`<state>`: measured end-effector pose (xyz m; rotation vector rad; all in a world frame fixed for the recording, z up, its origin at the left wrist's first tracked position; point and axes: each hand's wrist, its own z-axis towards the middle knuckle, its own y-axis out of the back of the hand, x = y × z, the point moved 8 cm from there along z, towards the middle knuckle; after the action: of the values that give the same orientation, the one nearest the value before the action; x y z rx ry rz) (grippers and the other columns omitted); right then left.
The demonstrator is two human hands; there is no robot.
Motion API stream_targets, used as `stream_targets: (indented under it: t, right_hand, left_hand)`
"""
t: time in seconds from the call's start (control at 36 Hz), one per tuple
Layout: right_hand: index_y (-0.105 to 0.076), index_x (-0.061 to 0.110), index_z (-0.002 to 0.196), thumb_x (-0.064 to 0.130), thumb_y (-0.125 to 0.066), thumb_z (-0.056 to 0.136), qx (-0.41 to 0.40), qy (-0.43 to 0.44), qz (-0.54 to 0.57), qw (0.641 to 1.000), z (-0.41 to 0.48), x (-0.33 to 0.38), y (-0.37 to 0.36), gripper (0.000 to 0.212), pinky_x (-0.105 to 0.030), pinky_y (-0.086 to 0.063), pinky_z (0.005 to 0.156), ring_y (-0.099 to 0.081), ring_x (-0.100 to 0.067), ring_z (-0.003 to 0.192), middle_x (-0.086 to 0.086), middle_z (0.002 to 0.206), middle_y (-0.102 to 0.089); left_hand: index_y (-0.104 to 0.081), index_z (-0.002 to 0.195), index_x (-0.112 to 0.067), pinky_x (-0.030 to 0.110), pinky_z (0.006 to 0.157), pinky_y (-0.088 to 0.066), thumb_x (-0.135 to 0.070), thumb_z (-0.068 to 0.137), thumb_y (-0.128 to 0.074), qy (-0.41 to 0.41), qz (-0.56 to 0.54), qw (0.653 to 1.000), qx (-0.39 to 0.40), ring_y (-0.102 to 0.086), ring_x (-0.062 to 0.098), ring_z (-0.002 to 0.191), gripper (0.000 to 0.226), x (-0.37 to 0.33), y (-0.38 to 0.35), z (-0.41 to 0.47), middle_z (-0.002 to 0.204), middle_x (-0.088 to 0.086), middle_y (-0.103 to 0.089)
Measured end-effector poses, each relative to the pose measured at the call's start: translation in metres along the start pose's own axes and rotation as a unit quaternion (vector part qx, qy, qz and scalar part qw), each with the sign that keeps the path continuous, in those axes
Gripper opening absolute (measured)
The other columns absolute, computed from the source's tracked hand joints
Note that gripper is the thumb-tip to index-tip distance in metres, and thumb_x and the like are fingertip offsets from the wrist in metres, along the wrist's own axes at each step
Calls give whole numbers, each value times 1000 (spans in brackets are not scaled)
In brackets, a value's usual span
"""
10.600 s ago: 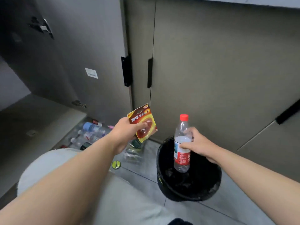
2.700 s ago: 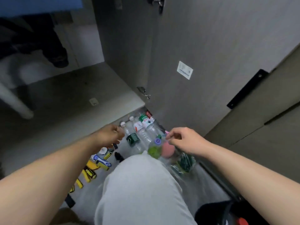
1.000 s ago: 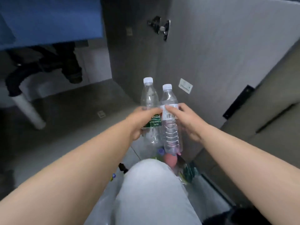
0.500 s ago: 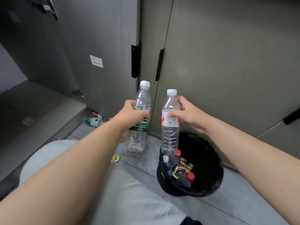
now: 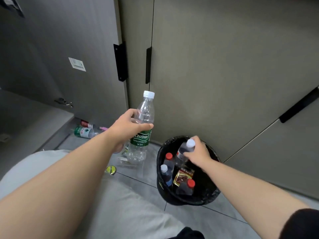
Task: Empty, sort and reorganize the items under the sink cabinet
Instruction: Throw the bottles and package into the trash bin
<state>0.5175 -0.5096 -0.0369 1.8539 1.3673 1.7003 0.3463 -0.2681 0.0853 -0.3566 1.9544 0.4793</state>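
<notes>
clear glossy plastic bottle (image 5: 141, 128), matt cabinet doors (image 5: 215, 66), black crinkled bin liner (image 5: 209, 195)

Dim, even indoor light, soft focus throughout, wide-angle bending at the edges.

Left forearm bare, extended forward. Left hand (image 5: 128, 128) raised, fingers (image 5: 129, 112) and thumb curled round an upright clear plastic bottle with green label (image 5: 140, 138). Right forearm bare, extended lower. Right hand (image 5: 196, 152) palm down, gripping a white-capped clear plastic bottle (image 5: 185, 150) near its top.
</notes>
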Motion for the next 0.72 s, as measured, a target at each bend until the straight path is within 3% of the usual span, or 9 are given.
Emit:
stream_targets:
  t: [0.08,0.14,0.25,0.33,0.42,0.47,0.53,0.61,0.72]
  right_hand:
    - [-52,23,97,16,-72,81,-22,-52,-2,998,6,-22,-18,26,-28,-36,60,-56,-23,83,-8,107,-60]
    - [-56,21,95,18,-67,86,-20,-76,-23,997,11,-33,-27,15,-29,-40,66,-59,-24,86,-8,103,-67]
    - [-54,20,111,21,-64,89,10,-104,-53,993,19,-35,-37,24,-28,-41,72,-61,-28,99,-9,109,-66]
    - [-59,22,106,17,-61,87,-18,-84,-19,996,19,-11,-29,20,-25,-41,71,-63,-23,95,-4,109,-65]
    - [-65,25,94,8,-54,89,-26,-15,144,989,9,35,-14,21,-23,-50,65,-68,-17,82,-2,95,-70]
    - [-69,26,95,3,-52,89,19,53,221,974,-2,73,-1,29,-27,-53,74,-66,-16,87,-4,97,-68]
    - [-68,31,106,2,-53,83,111,118,260,952,-16,112,8,39,-25,-52,75,-64,-14,92,-3,106,-67]
    - [-59,35,123,12,-64,80,241,170,274,915,-38,152,12,49,-28,-55,86,-63,-13,106,-3,120,-62]
    - [-65,39,115,45,-78,80,164,218,189,943,-44,175,26,38,-37,-52,98,-63,-17,107,-2,114,-67]
  left_hand:
    - [-59,119,-25,33,75,-58,-21,79,-86,2,7,1000,9,-72,23,95,49,1,0,-1,113,9,-67]
    - [-58,122,-23,32,76,-58,-20,80,-85,2,14,1000,14,-72,24,96,50,3,0,0,113,11,-68]
    - [-55,125,-26,19,61,-54,-19,81,-84,-10,36,999,23,-71,17,93,53,6,0,5,111,4,-68]
    - [-55,130,-27,21,67,-53,-21,80,-85,-19,60,997,34,-71,19,99,59,8,-1,8,115,1,-67]
    - [-55,129,-35,29,79,-57,-28,76,-88,-37,106,993,45,-71,17,101,62,8,-6,11,117,-5,-68]
    - [-55,131,-36,43,93,-57,-29,74,-89,-42,121,990,56,-70,20,104,67,8,-12,13,117,-5,-68]
    - [-54,133,-35,47,97,-56,-28,73,-89,-52,135,987,70,-70,21,104,70,6,-18,14,116,-4,-68]
    - [-54,135,-36,48,102,-53,-30,74,-90,-74,162,981,81,-69,21,107,71,0,-26,12,116,-4,-69]
    - [-57,136,-39,40,104,-50,-34,76,-88,-114,192,970,94,-67,14,108,67,-9,-34,7,116,-9,-70]
